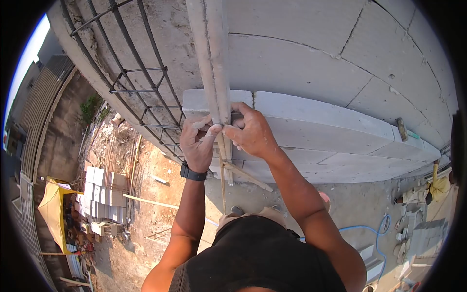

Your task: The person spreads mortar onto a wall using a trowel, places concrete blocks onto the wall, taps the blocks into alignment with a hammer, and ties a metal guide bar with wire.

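Note:
A pale upright post [210,58] with a dark line along it stands against the wall's end. My left hand [197,146], dusted white and wearing a dark wrist strap, is at the post's left side with fingers curled and thumb pressed in. From the right, my right hand [253,130] has its fingers bent around the post, thumb and forefinger pinched close to the left thumb. Whatever small thing lies between the fingertips is too small to make out. Behind the hands is the top course of light grey blocks [311,114]. A thin wooden strip [223,190] runs down below them.
A rebar cage [141,70] rises at left beside concrete. A hammer-like tool [402,129] rests on the block ledge. Below are stacked blocks [104,190], a yellow canopy [54,209], a blue hose [360,227] and a person in yellow [438,190] at far right.

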### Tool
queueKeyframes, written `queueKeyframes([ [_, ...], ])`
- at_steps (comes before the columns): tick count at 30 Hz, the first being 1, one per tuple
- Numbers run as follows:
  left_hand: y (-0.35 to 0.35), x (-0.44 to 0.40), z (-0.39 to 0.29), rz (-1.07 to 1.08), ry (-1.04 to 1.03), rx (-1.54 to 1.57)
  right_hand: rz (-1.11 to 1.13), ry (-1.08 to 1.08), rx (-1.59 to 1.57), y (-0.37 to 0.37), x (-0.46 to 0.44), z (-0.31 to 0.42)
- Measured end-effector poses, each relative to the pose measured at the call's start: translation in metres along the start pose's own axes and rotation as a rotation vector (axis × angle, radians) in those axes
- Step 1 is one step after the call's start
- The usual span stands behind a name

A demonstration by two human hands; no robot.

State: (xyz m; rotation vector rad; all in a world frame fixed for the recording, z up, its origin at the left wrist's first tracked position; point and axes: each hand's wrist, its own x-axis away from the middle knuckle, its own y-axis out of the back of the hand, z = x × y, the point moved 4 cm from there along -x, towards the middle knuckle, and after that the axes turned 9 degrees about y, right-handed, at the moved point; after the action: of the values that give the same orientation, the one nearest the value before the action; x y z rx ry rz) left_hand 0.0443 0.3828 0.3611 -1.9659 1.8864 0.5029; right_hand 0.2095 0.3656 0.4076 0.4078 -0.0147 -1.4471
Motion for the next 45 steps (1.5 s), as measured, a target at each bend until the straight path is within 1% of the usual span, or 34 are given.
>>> queueKeyframes([
  [4,-0.003,0.000,-0.001,-0.011,-0.031,0.010,-0.019,0.015,0.027,0.000,0.000,0.001],
  [6,-0.005,0.002,-0.001,0.016,0.041,0.121,-0.025,0.080,0.038,0.001,-0.001,0.000],
  [7,-0.005,0.003,-0.004,0.020,0.043,0.120,-0.028,0.078,0.035,0.002,-0.001,0.000],
  [9,-0.005,0.005,-0.005,0.006,0.136,0.093,-0.010,0.055,0.022,0.002,-0.001,0.001],
  [13,-0.005,0.005,0.004,-0.002,0.169,0.208,-0.021,0.047,0.053,-0.001,-0.001,-0.002],
  [15,-0.005,0.005,0.005,-0.012,0.191,0.239,-0.065,0.100,0.066,-0.002,-0.002,0.000],
  [18,-0.005,0.006,0.004,-0.029,0.178,0.253,-0.005,0.038,0.061,0.000,-0.003,-0.001],
  [22,-0.008,0.007,0.002,-0.050,0.188,0.246,-0.031,0.052,0.103,0.001,-0.004,0.006],
  [25,-0.008,0.008,0.004,-0.055,0.168,0.268,0.009,0.062,0.107,0.002,-0.007,0.003],
  [28,-0.009,0.008,0.004,-0.071,0.151,0.255,0.009,0.052,0.079,0.002,-0.007,0.002],
  [31,-0.009,0.009,0.004,-0.072,0.156,0.261,0.008,0.049,0.127,0.002,-0.005,0.003],
  [37,-0.012,0.011,0.003,-0.099,0.131,0.237,-0.055,0.076,0.043,-0.004,0.004,0.000],
  [40,-0.012,0.012,0.005,-0.093,0.118,0.218,-0.058,0.070,0.052,-0.002,0.007,0.002],
  [42,-0.010,0.010,0.002,-0.068,0.038,0.091,-0.046,0.086,0.082,-0.003,0.007,0.002],
  [45,-0.009,0.011,0.001,-0.055,0.073,0.099,-0.032,0.091,0.098,-0.003,0.010,0.005],
])
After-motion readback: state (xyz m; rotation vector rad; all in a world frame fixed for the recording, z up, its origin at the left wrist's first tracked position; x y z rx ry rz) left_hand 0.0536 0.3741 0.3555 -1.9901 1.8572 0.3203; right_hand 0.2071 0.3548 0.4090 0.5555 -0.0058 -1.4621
